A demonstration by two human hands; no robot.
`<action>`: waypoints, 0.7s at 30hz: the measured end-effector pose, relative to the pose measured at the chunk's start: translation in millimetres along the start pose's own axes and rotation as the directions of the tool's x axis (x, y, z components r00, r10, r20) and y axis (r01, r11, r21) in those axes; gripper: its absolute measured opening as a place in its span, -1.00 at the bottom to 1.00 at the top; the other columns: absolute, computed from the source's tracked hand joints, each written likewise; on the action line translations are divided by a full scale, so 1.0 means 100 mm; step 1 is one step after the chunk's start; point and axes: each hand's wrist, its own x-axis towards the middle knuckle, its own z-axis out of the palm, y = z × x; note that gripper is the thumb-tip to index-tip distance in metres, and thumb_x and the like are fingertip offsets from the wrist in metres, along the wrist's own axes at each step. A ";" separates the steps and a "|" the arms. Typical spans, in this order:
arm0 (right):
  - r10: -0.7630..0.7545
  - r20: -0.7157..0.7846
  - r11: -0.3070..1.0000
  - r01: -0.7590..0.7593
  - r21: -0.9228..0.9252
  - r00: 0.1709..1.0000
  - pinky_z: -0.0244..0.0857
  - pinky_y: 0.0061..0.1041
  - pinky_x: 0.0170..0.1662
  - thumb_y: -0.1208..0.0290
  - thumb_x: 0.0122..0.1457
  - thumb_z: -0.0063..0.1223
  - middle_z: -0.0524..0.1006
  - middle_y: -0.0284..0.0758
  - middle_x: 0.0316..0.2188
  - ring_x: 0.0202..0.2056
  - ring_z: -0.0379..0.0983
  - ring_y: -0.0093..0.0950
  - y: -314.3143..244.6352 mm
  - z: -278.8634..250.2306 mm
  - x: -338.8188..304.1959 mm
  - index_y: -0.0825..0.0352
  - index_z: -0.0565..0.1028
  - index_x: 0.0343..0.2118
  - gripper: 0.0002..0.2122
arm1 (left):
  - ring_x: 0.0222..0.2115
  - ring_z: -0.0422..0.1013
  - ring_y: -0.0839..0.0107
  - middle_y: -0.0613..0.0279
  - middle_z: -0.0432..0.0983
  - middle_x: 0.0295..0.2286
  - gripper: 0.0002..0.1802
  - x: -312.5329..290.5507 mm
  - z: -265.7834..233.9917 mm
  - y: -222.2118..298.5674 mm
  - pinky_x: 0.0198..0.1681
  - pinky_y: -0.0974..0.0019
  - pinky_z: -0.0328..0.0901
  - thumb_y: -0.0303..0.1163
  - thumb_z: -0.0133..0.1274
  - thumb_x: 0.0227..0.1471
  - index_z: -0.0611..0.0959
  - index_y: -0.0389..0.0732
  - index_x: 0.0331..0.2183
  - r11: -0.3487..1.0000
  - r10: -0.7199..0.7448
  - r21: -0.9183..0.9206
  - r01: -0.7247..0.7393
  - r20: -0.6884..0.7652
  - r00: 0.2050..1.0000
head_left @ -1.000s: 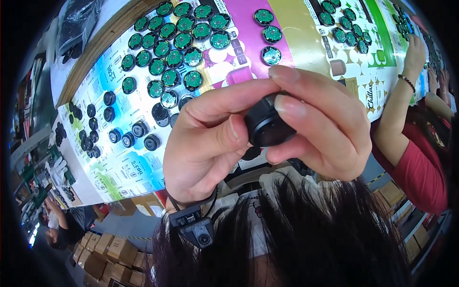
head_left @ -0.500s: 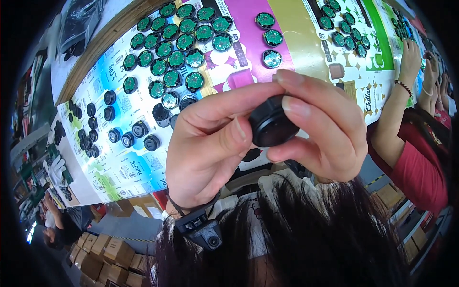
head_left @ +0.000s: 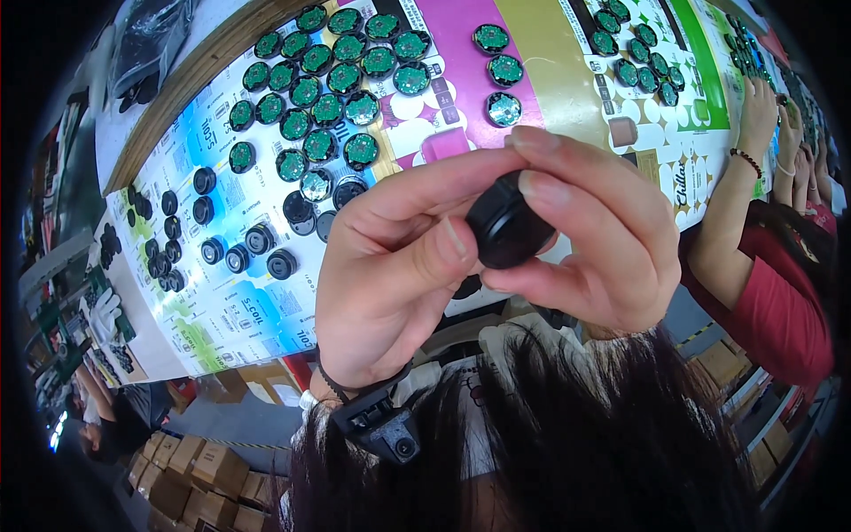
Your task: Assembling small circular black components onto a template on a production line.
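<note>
Raised above the table, a small round black plastic housing is held between the fingertips of both hands. My left hand grips it from the left with thumb and forefinger. From the other side my right hand pinches it, fingers over the top and thumb underneath. Beyond the hands lie many round black cases with green circuit boards. Three more such board cases form a column on the magenta strip. To the left are several loose black round parts. Dark discs lie partly behind my left hand.
Printed card sheets cover the table, with a wooden strip along its far left edge. At right, a co-worker in a red sleeve reaches over the table near another group of board cases. Cardboard boxes stand on the floor.
The black housing has turned and tilted slightly between my fingers, showing more of its rounded side. My left wrist has shifted slightly right and down.
</note>
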 end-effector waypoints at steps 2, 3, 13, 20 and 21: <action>0.003 -0.006 1.000 -0.003 0.010 1.000 0.35 -0.43 -0.22 0.38 -0.23 0.20 0.34 0.05 -0.26 -0.25 0.38 -0.20 0.01 0.01 -0.01 0.56 0.30 -0.24 -0.51 | -0.13 0.27 0.26 -0.02 0.25 -0.14 -0.34 0.01 0.00 -0.01 -0.04 0.26 0.17 -0.22 -0.03 -0.08 0.17 -0.43 -0.04 1.000 0.003 0.004 -0.003 0.004 1.000; 0.004 -0.009 1.000 -0.004 0.017 1.000 0.35 -0.42 -0.22 0.38 -0.23 0.21 0.34 0.05 -0.26 -0.25 0.38 -0.19 0.01 0.01 -0.01 0.56 0.30 -0.24 -0.51 | -0.13 0.27 0.25 -0.02 0.26 -0.14 -0.34 0.01 0.00 -0.01 -0.05 0.26 0.17 -0.22 -0.03 -0.08 0.17 -0.43 -0.04 1.000 0.008 0.008 -0.008 0.006 1.000; 0.061 -0.009 0.996 -0.060 0.072 0.998 0.34 -0.40 -0.20 0.38 -0.25 0.24 0.34 0.04 -0.26 -0.24 0.38 -0.20 -0.02 0.02 -0.01 0.55 0.30 -0.25 -0.50 | -0.15 0.29 0.24 -0.02 0.27 -0.16 -0.36 0.00 -0.02 -0.01 -0.08 0.24 0.21 -0.23 -0.03 -0.07 0.18 -0.43 -0.05 1.000 0.008 0.018 -0.008 0.025 1.000; 0.061 -0.011 0.995 -0.060 0.077 0.998 0.34 -0.42 -0.21 0.38 -0.25 0.24 0.34 0.00 -0.26 -0.24 0.38 -0.21 -0.01 0.02 -0.01 0.54 0.31 -0.24 -0.50 | -0.15 0.29 0.24 -0.01 0.30 -0.17 -0.41 0.00 -0.04 0.00 -0.07 0.23 0.20 -0.25 -0.04 -0.06 0.21 -0.42 -0.06 0.998 0.032 0.055 -0.035 0.044 0.998; 0.062 -0.011 0.996 -0.062 0.071 0.998 0.34 -0.42 -0.22 0.39 -0.25 0.24 0.34 0.00 -0.26 -0.24 0.38 -0.21 -0.01 0.03 -0.01 0.54 0.31 -0.25 -0.51 | -0.15 0.29 0.24 -0.01 0.30 -0.17 -0.41 0.00 -0.04 0.00 -0.07 0.23 0.20 -0.25 -0.04 -0.06 0.21 -0.42 -0.06 0.998 0.032 0.055 -0.035 0.045 0.998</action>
